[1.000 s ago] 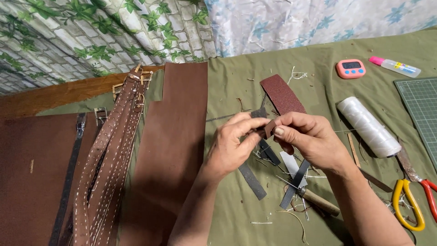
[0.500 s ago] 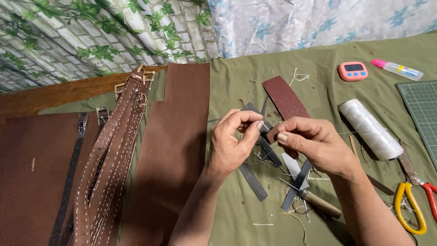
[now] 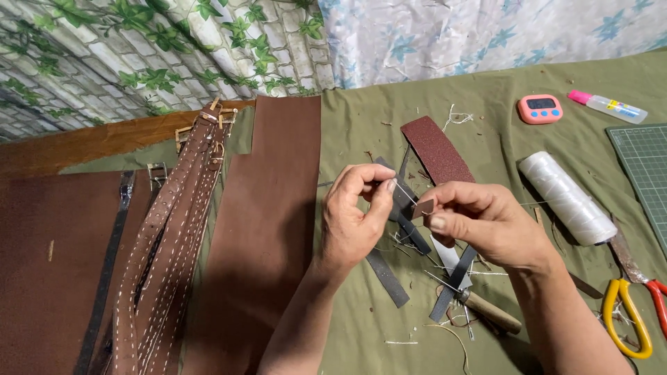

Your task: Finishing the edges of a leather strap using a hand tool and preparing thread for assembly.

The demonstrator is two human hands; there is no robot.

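In the head view, the left hand [image 3: 358, 219] is raised over the green cloth [image 3: 361, 132], with thumb and forefinger pinched together on a thin white thread [image 3: 404, 194]. The thread runs across to a small brown leather piece [image 3: 424, 208], which the right hand [image 3: 486, 226] holds clamped between thumb and fingers. The two hands are close to each other but do not touch. Under them, on the cloth, lie some dark leather strips [image 3: 389, 278] and a tool with a wooden handle [image 3: 490, 311]. Just behind the hands lies a strip of reddish-brown sandpaper [image 3: 438, 149]. To the right is a spool of white thread [image 3: 566, 198], and further right, at the edge, scissors with yellow and red handles [image 3: 629, 312]. Far behind are a pink timer [image 3: 540, 108] and a small glue bottle [image 3: 611, 107]. To the left lie a wide brown leather sheet [image 3: 267, 229] and stitched brown belts [image 3: 167, 250] with buckles.
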